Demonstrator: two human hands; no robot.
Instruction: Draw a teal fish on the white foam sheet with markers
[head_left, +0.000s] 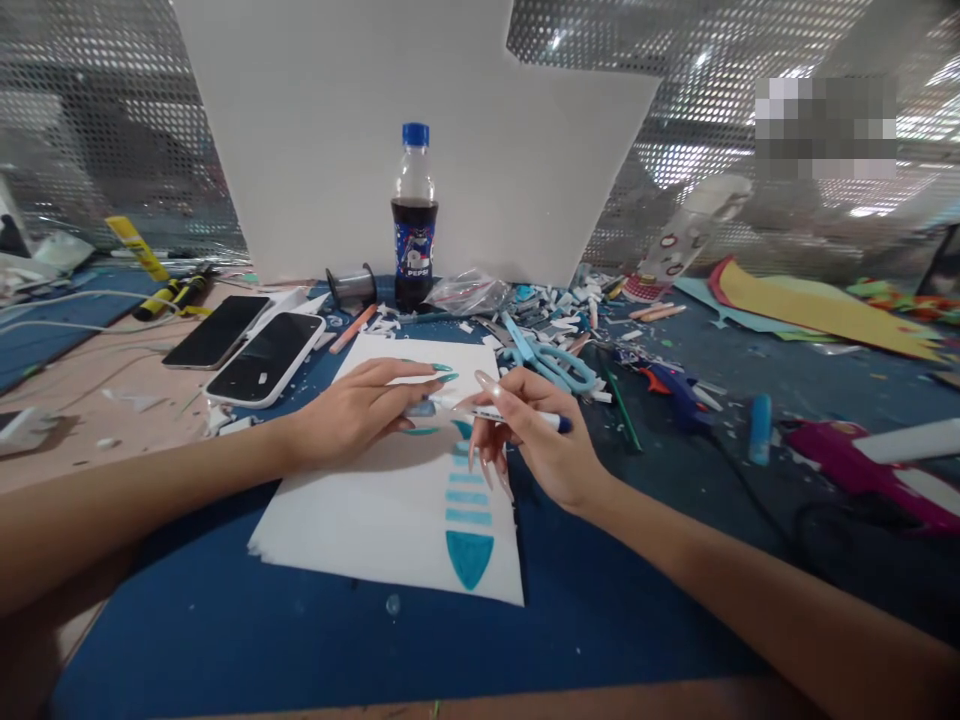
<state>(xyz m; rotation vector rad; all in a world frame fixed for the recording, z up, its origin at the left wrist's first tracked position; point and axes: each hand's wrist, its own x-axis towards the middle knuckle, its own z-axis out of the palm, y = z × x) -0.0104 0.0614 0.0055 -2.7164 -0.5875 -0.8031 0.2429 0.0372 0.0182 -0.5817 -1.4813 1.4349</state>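
A white marker with a dark blue end (553, 421) is pinched in the fingers of my right hand (551, 435), held level above the paper. At the marker's left end, my left hand (367, 408) has its fingertips around a greyish-blue piece (421, 409) that looks like the marker's cap. Whether cap and marker are joined I cannot tell. Beneath both hands lies a sheet of white paper (360, 535), its lower left corner ragged. On its right side is a teal fishbone-like drawing (469, 558) with stripes, partly hidden by my right fingers.
Blue scissors (551, 362) lie among white scraps (551, 308) behind the paper. A Pepsi bottle (415, 225) stands in front of a white board (315, 130). Two phones (266, 360) rest at left. Glue guns (840, 455) and a blue stick (760, 428) lie right.
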